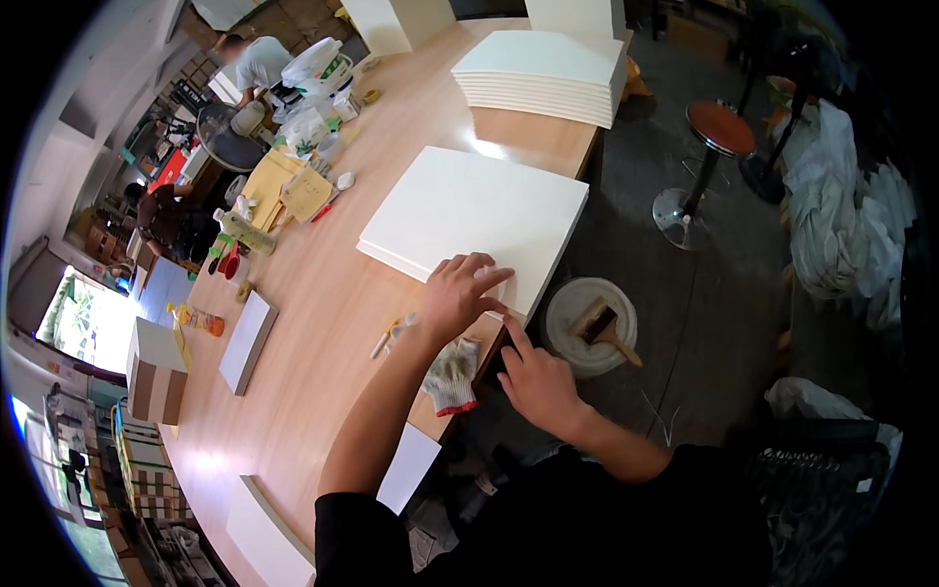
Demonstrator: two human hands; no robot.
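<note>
Head view: left hand (456,295) is bending over white boards (481,203), right hand (540,387) is pointing a finger at their corner; I cannot tell whether either is gripping.

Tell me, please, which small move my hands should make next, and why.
Perhaps steady the white stack with the left hand and gently smooth its near corner with the right hand: the left hand lies over that corner, and the right hand's index finger is extended toward it.
</note>
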